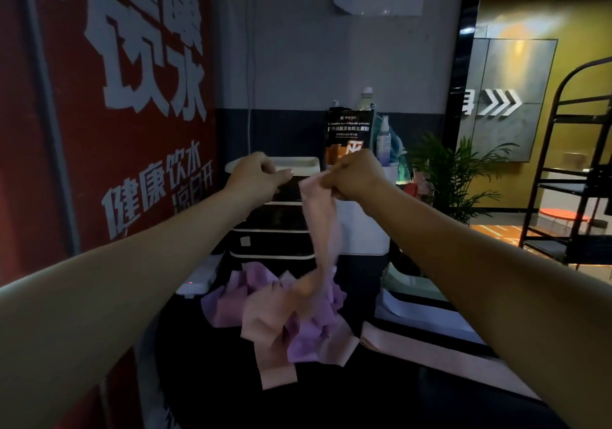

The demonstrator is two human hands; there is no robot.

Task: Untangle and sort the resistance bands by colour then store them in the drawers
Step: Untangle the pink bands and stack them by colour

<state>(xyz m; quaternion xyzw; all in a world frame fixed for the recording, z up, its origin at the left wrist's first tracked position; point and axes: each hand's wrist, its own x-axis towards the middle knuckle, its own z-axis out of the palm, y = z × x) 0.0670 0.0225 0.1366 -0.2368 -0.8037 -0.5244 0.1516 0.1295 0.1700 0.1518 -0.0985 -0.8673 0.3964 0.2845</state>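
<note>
A small drawer unit [273,231] with dark drawer fronts and white frames stands at the back of the dark counter. My left hand [256,176] is at its top drawer [291,188], fingers curled over the drawer's front edge. My right hand [356,176] pinches the end of a pink band [319,216] and holds it up beside the unit. That band hangs down into a tangled pile of purple bands [311,327] and pink bands [265,316] on the counter. Another pink band [427,350] lies flat to the right.
A red sign panel [109,113] stands close on the left. Behind the unit are a dark pouch [349,130], bottles [384,140] and a potted plant [453,176]. White papers [414,309] lie on the right of the counter. A black metal rack [573,163] is far right.
</note>
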